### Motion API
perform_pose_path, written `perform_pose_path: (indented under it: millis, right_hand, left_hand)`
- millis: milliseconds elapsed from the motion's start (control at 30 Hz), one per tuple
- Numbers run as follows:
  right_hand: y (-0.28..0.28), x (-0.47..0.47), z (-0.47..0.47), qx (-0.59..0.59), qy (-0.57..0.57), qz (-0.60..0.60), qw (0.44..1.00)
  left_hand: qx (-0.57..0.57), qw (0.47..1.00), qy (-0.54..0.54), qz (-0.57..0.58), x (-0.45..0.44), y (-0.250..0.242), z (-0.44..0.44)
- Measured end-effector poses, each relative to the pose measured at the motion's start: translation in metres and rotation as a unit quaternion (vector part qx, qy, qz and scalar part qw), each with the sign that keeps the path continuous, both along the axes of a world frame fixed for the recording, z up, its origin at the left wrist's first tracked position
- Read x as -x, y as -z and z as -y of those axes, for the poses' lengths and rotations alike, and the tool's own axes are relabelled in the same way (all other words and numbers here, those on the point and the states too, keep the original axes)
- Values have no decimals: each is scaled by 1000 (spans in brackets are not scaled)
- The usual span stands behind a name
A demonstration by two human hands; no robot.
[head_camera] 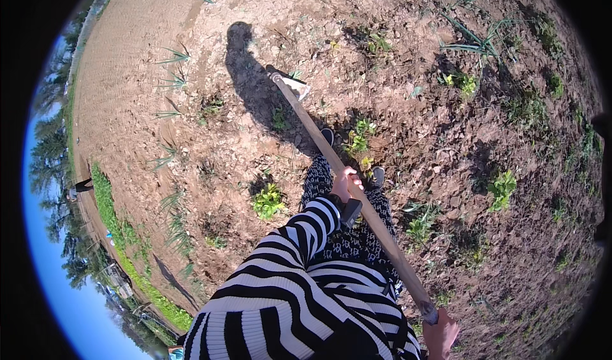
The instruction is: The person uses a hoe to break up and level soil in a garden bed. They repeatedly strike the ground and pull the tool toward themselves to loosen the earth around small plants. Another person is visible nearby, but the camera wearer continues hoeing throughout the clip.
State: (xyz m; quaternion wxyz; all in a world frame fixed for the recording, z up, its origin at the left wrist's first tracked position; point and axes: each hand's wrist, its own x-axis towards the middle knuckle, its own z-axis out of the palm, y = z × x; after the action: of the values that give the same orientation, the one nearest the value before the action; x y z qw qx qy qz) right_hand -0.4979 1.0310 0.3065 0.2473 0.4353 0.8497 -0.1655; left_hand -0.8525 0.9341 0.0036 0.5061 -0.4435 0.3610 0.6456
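Observation:
A hoe with a long wooden handle (315, 133) slants across the view in front of my body. My left hand (346, 184), in a black-and-white striped sleeve with a dark device at the wrist, grips the handle around its middle. Near the handle's butt end at lower right, my right hand (440, 333) is closed around it. The metal blade (297, 87) is at the far end, low over the dry soil (267, 140); whether it touches the ground I cannot tell. Just beyond my shoes (377, 176) grows a small leafy plant (359, 138).
Leafy plants (268, 201) dot the soil around me. Onion-like plants (176, 56) form a row on the left, with larger ones (485, 44) at upper right. My shadow (246, 68) falls ahead. A bent-over person (82, 187) is far left, near a green strip (103, 192).

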Motion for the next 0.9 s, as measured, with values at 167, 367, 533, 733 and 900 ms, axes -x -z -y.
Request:
perform_pose_path:
  millis: [167,367,533,733,900]
  right_hand:
    - [-63,-13,44,-82,-3,124,989]
    - [-55,40,48,-88,-116,153,977]
    - [3,139,45,14,5,51,999]
    - [8,260,52,-39,-48,14,998]
    - [-3,275,71,-67,-98,22,993]
  left_hand:
    - [16,995,40,94,-65,12,-9]
    - [-32,997,1,76,11,-22,22]
    - [19,995,-79,55,120,-11,65]
    - [4,989,-148,3,240,-25,108]
    - [-37,986,-155,50,237,10,110]
